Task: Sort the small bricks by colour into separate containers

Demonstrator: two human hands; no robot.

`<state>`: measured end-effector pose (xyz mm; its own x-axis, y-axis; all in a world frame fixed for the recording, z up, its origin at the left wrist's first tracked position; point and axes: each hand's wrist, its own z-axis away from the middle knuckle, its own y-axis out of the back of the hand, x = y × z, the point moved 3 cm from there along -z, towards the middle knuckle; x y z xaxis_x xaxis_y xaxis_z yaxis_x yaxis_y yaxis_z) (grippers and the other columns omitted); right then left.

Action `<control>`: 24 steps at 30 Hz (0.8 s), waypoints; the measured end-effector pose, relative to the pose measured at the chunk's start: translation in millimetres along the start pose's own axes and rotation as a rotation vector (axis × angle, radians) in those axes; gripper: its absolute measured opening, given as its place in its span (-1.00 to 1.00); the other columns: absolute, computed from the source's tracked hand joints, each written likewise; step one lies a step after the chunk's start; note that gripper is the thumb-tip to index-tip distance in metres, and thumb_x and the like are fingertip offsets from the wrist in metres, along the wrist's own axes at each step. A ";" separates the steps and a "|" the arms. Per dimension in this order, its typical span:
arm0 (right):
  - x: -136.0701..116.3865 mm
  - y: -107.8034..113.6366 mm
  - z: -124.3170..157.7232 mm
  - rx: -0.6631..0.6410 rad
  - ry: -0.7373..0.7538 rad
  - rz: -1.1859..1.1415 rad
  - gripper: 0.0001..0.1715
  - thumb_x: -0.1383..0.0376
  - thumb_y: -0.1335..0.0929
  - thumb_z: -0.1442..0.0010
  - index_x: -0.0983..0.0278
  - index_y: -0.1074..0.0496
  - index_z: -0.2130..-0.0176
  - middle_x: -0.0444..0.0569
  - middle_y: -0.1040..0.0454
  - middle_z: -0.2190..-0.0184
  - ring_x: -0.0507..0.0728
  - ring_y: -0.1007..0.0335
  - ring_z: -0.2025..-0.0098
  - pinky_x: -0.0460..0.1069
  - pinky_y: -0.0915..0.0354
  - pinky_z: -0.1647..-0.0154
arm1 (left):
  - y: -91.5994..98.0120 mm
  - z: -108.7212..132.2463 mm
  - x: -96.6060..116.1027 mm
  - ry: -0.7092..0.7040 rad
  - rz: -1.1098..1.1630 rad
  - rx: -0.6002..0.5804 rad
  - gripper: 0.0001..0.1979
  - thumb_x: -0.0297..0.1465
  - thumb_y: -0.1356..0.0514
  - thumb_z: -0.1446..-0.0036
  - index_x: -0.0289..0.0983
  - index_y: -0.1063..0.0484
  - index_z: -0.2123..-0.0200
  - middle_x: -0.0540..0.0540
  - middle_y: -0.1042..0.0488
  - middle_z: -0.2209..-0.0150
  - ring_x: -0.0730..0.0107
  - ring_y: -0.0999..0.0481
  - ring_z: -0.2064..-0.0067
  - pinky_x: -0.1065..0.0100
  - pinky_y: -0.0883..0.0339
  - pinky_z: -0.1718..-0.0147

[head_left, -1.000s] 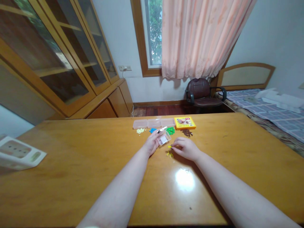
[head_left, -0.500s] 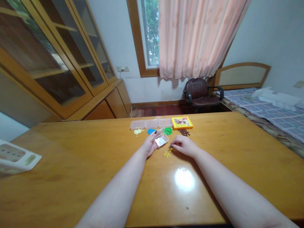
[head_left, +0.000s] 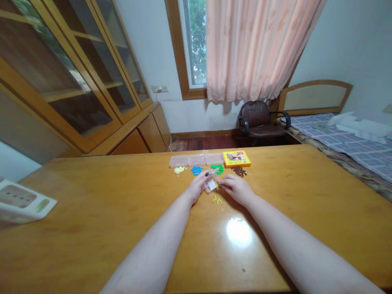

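My left hand point(head_left: 197, 187) is closed round a small clear plastic box point(head_left: 211, 185), tilted above the table. At the box's right edge my right hand point(head_left: 235, 187) pinches a small yellow piece point(head_left: 217, 185). Several more yellow pieces point(head_left: 217, 200) lie on the table just below the box. Behind my hands sit small piles of pale pieces point(head_left: 179, 170), blue pieces point(head_left: 196, 170), green pieces point(head_left: 218, 168) and brown pieces point(head_left: 239, 171). The box and my fingers stand close to the green pile.
Clear plastic trays point(head_left: 196, 160) stand in a row at the table's far edge, beside a yellow and orange box point(head_left: 237, 159). A white power strip point(head_left: 26, 201) is at the left. Beyond the wooden table point(head_left: 92, 228) are a brown chair point(head_left: 260, 118) and a bed point(head_left: 346, 143).
My right hand has raised the yellow piece from the table to the edge of the clear box. My left hand has shifted slightly right with the box, uncovering more of the blue pile.
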<state>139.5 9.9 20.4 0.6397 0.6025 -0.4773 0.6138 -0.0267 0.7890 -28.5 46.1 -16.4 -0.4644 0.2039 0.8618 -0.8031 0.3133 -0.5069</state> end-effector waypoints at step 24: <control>-13.6 -10.0 3.2 -0.251 0.026 0.092 -0.85 0.29 -0.32 -0.19 0.20 -0.51 0.31 -0.06 -0.47 0.32 0.07 -0.38 0.30 -0.08 -0.24 0.30 | 1.3 -1.6 -3.4 0.020 0.094 0.049 -0.68 -0.29 -0.27 -0.01 -0.30 -0.46 0.16 -0.20 -0.50 0.06 0.10 -0.47 0.03 0.08 -0.25 -0.02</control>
<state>126.1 -0.6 17.8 0.6736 0.6269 -0.3915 0.4175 0.1143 0.9014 -27.3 47.3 -19.9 -0.5310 0.2493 0.8099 -0.7739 0.2467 -0.5833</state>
